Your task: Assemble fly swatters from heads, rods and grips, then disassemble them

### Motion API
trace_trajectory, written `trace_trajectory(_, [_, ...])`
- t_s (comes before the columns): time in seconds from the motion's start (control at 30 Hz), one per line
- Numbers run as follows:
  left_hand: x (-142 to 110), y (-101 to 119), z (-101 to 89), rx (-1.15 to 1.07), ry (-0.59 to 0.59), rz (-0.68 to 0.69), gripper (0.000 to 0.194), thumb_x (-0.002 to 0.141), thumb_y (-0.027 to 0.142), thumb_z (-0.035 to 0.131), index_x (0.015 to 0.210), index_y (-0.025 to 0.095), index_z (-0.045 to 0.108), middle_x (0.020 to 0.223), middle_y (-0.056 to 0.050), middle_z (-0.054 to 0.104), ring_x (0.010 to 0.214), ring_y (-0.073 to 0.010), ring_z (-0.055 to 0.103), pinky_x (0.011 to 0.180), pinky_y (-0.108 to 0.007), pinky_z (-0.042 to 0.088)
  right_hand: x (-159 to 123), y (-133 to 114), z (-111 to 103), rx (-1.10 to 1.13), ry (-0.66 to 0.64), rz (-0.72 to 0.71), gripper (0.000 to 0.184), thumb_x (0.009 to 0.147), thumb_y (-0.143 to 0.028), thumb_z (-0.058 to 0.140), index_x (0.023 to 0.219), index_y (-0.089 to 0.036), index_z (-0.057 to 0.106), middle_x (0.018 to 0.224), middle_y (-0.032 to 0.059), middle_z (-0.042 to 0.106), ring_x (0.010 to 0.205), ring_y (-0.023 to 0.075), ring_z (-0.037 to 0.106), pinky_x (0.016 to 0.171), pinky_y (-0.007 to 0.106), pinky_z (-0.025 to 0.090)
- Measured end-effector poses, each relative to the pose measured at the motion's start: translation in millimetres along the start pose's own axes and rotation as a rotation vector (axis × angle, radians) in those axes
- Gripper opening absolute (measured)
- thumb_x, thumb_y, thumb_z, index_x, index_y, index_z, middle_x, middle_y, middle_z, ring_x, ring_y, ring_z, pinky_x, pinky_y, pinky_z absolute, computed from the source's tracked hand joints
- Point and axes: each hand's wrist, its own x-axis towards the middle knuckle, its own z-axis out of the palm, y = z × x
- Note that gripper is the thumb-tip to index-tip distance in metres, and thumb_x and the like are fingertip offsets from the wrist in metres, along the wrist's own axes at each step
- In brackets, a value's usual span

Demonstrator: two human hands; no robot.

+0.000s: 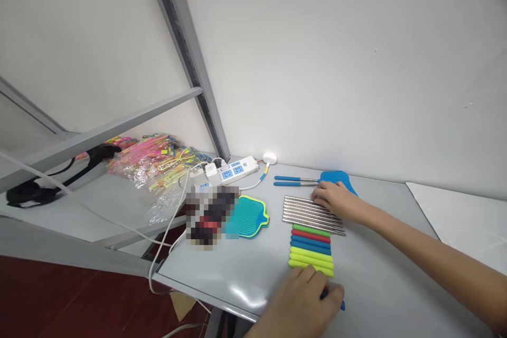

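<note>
At the table's near edge, my left hand (299, 303) is closed around a blue handle grip (343, 306), mostly hidden by the fingers. My right hand (338, 199) reaches across to the row of silver metal tubes (304, 211), its fingers bent together at the uppermost tube. Below the tubes lies a row of foam-like handle grips (311, 251) in green, red, blue and yellow. Behind my right hand are blue flyswatter heads (336, 175), with two blue-handled metal rods (287, 180) pointing left. Teal and blue swatter heads with a yellow rim (253, 216) lie further left.
A white power strip (237, 169) with plugs and cables sits at the back. A pixelated item (214, 216) lies beside the teal swatter heads. On the left shelf are plastic-bagged colourful pieces (158, 158) and a black strap (95, 161). A white board (463, 216) lies at right.
</note>
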Motion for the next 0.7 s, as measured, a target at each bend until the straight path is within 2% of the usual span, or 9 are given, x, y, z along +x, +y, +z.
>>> trace_trajectory(0.27, [-7.8,-3.5,7.9,-0.074,-0.042,-0.03,0.037,0.084,0.009,0.058,0.12,0.017,0.054,0.089,-0.004,0.059,0.076,-0.0182,0.052,0.068,-0.031,0.044,-18.5,6.1,-10.7,-0.015,0.059,0.026,0.04,0.101,-0.033,0.028,0.103,-0.022,0.067,0.101,0.0097,0.061,0.088,0.0223,0.055,0.081,0.038,0.036])
trace_trajectory(0.4, [-9.4,-3.3,7.0,-0.125,-0.067,-0.06,0.038,0.088,0.008,0.054,0.124,0.018,0.052,0.092,-0.006,0.06,0.08,-0.0193,0.053,0.073,-0.032,0.045,-42.1,13.7,-16.2,0.001,0.091,0.082,0.041,0.101,-0.033,0.027,0.103,-0.022,0.066,0.103,0.01,0.061,0.088,0.0219,0.057,0.082,0.038,0.037])
trace_trajectory(0.53, [-7.1,-3.0,3.7,-0.149,-0.003,-0.086,0.027,0.092,0.012,0.053,0.118,0.02,0.056,0.092,-0.004,0.061,0.082,-0.0185,0.053,0.074,-0.03,0.042,-69.6,17.0,-14.1,0.02,0.106,0.133,0.04,0.101,-0.036,0.028,0.102,-0.023,0.066,0.104,0.0102,0.061,0.088,0.0219,0.058,0.082,0.038,0.039])
trace_trajectory(0.7, [-6.0,-7.8,-8.3,-0.121,0.032,-0.131,0.026,0.089,0.011,0.059,0.112,0.023,0.059,0.096,-0.003,0.062,0.087,-0.0188,0.054,0.075,-0.032,0.036,-105.9,6.9,-10.0,0.043,0.121,0.168,0.036,0.1,-0.036,0.032,0.104,-0.022,0.065,0.107,0.01,0.06,0.092,0.0218,0.058,0.086,0.039,0.04])
